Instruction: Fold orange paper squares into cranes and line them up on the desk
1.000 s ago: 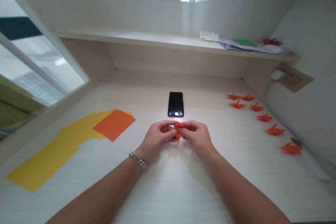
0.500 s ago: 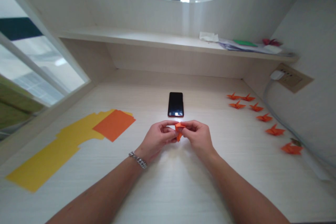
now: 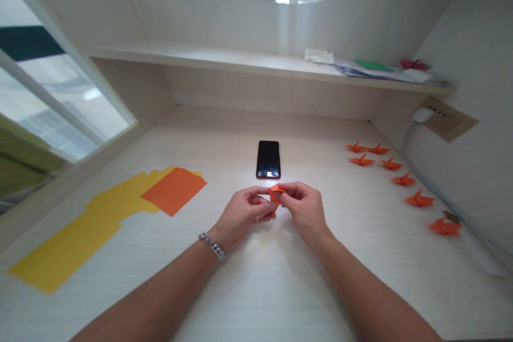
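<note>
A small folded piece of orange paper (image 3: pixel 276 191) is pinched between my two hands, just above the desk and in front of the phone. My left hand (image 3: pixel 250 206), with a silver chain bracelet (image 3: pixel 212 246) at the wrist, grips its left side and lower tip between thumb and fingers. On its right edge, my right hand (image 3: pixel 303 204) closes thumb and forefinger. My fingertips hide part of the folds.
A black phone (image 3: pixel 268 159) lies beyond my hands. Orange sheets (image 3: pixel 175 191) rest on fanned yellow sheets (image 3: pixel 66 250) at left. Several orange paper cranes (image 3: pixel 419 199) line the right side, near a cable (image 3: pixel 433 187) running from a wall socket (image 3: pixel 449 119). A shelf (image 3: pixel 224 59) spans the back.
The folded orange paper has shifted slightly right and tilted a little between my fingers. Both hands have moved a touch with it; everything else stays put.
</note>
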{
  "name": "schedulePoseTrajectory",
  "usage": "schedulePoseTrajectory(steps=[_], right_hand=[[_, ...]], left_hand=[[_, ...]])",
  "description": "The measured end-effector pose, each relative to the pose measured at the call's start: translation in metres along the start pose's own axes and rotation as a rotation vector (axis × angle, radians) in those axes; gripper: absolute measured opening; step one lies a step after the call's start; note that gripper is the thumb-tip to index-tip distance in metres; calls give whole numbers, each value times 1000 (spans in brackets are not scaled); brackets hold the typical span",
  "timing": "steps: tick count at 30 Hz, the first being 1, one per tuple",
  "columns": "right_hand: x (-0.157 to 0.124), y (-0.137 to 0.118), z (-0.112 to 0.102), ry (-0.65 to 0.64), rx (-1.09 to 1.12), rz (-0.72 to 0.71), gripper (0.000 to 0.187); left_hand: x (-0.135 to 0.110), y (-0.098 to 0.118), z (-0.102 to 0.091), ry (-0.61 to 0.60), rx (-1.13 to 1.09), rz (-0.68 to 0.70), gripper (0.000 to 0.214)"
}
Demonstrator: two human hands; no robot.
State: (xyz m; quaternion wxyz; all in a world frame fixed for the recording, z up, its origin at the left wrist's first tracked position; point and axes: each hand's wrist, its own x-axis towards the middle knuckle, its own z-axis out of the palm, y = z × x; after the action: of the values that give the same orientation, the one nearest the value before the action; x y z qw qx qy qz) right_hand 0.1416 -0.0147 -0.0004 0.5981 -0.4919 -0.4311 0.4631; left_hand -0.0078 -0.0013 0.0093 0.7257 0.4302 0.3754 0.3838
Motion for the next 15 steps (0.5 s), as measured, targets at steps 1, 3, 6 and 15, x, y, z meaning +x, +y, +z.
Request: schedulePoseTrajectory(steps=[1,3,6,15], right_hand=[[0,0,0,-1,7,5,16],[0,0,1,0,15,15,17],[0,0,1,0,25,35,18],[1,-4,0,-98,49,148,28]], left_hand=[[0,0,0,0,-2,2,39],[0,0,0,3,-3,6,39],[0,0,0,17,4,10,39],[0,-2,2,65,57,24,38]])
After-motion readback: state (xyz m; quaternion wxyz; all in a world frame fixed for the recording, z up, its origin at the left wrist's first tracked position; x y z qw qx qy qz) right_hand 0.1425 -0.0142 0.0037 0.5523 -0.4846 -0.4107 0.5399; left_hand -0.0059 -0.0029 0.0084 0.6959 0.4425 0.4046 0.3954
